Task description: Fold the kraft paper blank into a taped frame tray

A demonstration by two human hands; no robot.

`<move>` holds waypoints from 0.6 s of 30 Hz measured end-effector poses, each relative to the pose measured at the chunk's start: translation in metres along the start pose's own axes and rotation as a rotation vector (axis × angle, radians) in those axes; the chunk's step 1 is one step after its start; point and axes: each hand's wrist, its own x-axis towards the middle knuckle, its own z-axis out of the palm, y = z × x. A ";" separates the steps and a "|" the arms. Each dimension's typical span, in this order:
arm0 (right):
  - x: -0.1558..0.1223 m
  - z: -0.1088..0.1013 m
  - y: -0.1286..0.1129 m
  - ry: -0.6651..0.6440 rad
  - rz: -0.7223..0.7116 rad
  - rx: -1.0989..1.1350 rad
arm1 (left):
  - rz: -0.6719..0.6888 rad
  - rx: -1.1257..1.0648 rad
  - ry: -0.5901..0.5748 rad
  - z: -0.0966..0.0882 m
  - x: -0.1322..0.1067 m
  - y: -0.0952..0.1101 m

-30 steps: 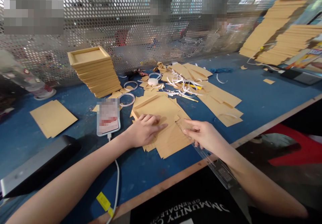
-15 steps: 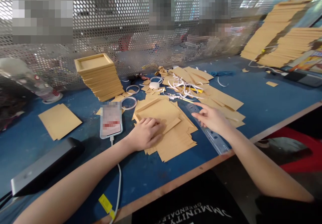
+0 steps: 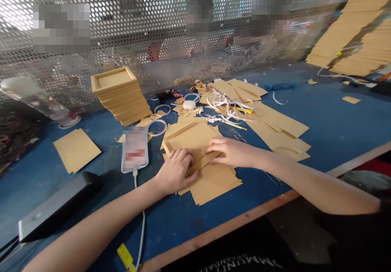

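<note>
A pile of brown paper sheets [image 3: 191,137] lies on the blue table [image 3: 336,121] in front of me. My left hand [image 3: 177,171] rests on the pile's near left part, its fingers curled over a folded edge. From the right, my right hand [image 3: 231,151] pinches a folded flap of the same sheet, fingertips almost meeting the left hand. A clear plastic ruler [image 3: 234,133] lies flat on the table just behind my right wrist, touched by neither hand.
A phone [image 3: 135,149] on a white cable lies left of the pile. Behind are stacked brown trays [image 3: 120,96], tape rings [image 3: 157,127], white paper strips [image 3: 227,107] and more sheets [image 3: 281,125]. A dark flat device [image 3: 58,206] sits near left. People work behind the perforated screen [image 3: 152,39].
My right hand let go of the clear ruler, leaving it on the table, and moved left onto the paper pile. My left hand stayed put, its fingers curling tighter.
</note>
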 end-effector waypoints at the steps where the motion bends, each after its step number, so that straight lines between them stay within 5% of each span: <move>1: 0.001 0.002 0.000 0.003 -0.021 0.030 | 0.007 -0.012 0.000 0.000 0.000 0.000; 10: -0.008 0.009 0.000 0.067 -0.241 0.104 | 0.247 -0.033 -0.026 -0.004 -0.001 0.003; 18: -0.006 0.018 0.005 0.122 -0.278 0.133 | 0.239 -0.031 -0.040 -0.006 -0.001 0.005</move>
